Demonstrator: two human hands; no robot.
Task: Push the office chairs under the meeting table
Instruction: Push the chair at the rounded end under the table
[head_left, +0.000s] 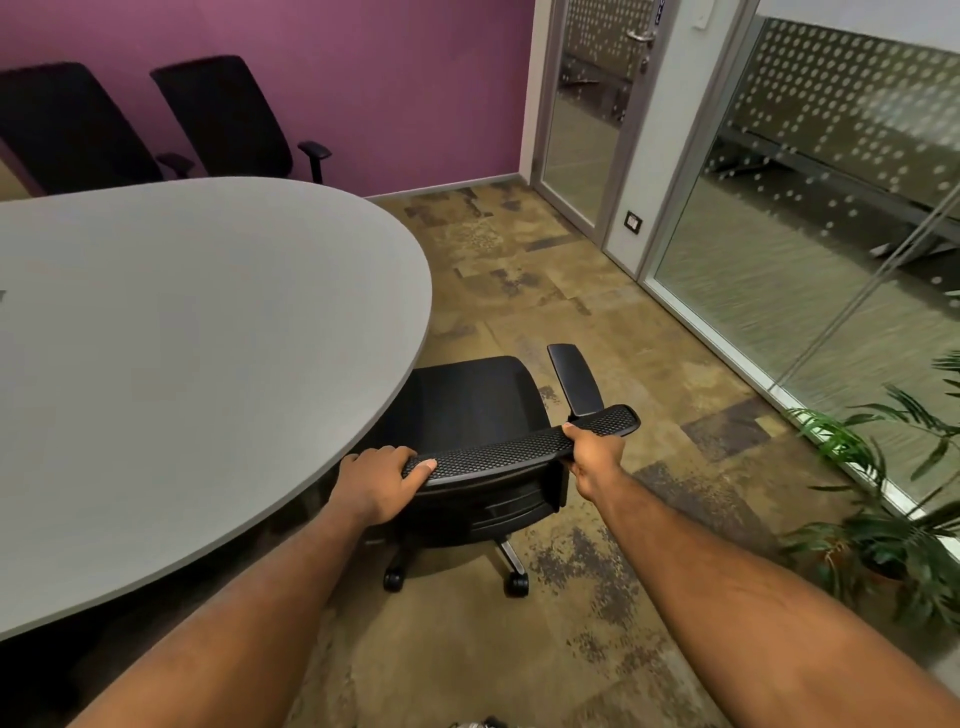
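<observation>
A black office chair (467, 405) on castors stands at the rounded end of the grey meeting table (197, 332), its seat partly under the table edge. My left hand (376, 480) grips the left end of its mesh backrest top. My right hand (592, 457) grips the same backrest top near its right end. The chair's right armrest (574, 379) sticks out beyond the table. Two more black chairs (228, 119) (67, 130) stand at the table's far side against the purple wall.
A glass partition (810, 249) and a glass door (587, 104) run along the right. Potted green plants (883, 519) stand at the right, close to the chair. Patterned brown carpet (519, 270) lies open between table and glass.
</observation>
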